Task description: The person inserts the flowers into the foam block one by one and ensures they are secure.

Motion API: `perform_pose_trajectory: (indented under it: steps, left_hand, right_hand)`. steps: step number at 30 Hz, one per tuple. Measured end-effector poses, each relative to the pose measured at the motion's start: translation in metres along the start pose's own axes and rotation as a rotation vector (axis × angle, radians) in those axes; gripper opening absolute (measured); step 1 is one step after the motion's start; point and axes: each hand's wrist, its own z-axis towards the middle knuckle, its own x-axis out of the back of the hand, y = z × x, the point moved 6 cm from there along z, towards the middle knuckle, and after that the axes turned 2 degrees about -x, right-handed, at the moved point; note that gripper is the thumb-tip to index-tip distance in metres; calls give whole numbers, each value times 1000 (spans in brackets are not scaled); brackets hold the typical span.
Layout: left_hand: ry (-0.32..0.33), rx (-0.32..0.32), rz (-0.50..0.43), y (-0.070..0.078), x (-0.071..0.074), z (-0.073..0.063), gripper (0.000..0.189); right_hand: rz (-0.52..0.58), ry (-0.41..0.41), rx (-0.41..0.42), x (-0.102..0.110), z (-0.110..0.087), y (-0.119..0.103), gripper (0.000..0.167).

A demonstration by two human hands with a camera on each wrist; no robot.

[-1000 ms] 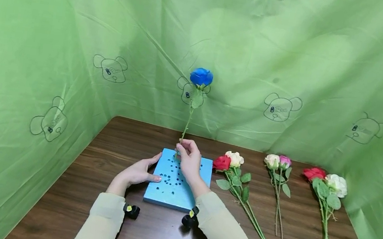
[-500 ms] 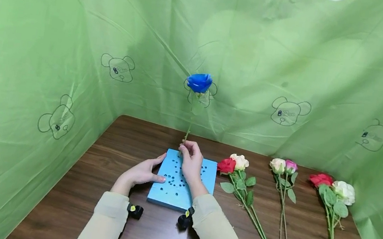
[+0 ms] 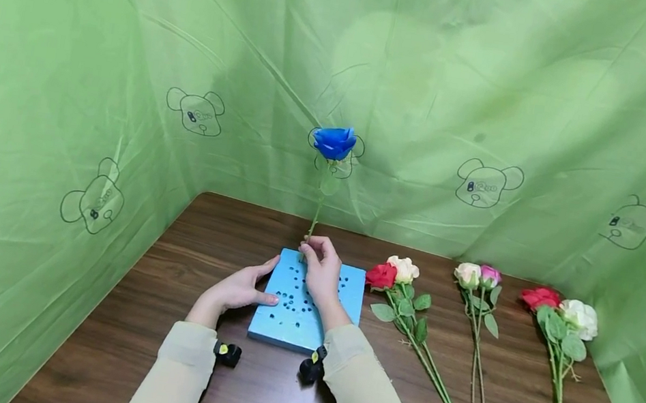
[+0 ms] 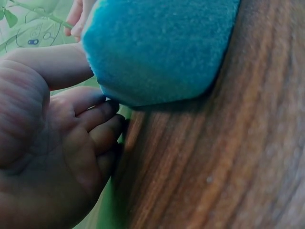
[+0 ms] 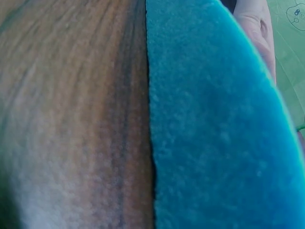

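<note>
My right hand (image 3: 322, 274) pinches the stem of a blue rose (image 3: 334, 143) between thumb and fingertips, low on the stem. The rose stands nearly upright over the far left part of a blue foam board (image 3: 305, 331) with several small holes. The stem's lower end is hidden behind the fingers, right at the board's surface. My left hand (image 3: 236, 288) holds the board's left edge, thumb on top and fingers along the side. In the left wrist view the left fingers (image 4: 102, 124) bend against the side of the board (image 4: 162, 52). The board's side fills much of the right wrist view.
Right of the board lie a red and a cream rose (image 3: 403, 270). Further right are a cream and a pink rose (image 3: 489, 276), then a red and a white rose (image 3: 579, 319). All lie on the wooden table (image 3: 164, 275), before a green curtain (image 3: 423, 105).
The blue rose has come down slightly and its bloom has turned, with the right hand still on the stem. The left hand stays at the board's edge. The head view has shifted a little.
</note>
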Motion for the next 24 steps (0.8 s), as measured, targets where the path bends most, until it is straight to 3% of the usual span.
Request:
perform_pose_trajectory:
  steps: [12, 24]
  left_hand:
    - [-7, -10, 0, -3, 1, 1, 105]
    - [1, 13, -9, -3, 0, 1, 104]
  right_hand:
    - [-175, 47, -14, -1, 2, 4, 11]
    - [-254, 48, -30, -1, 1, 2, 7]
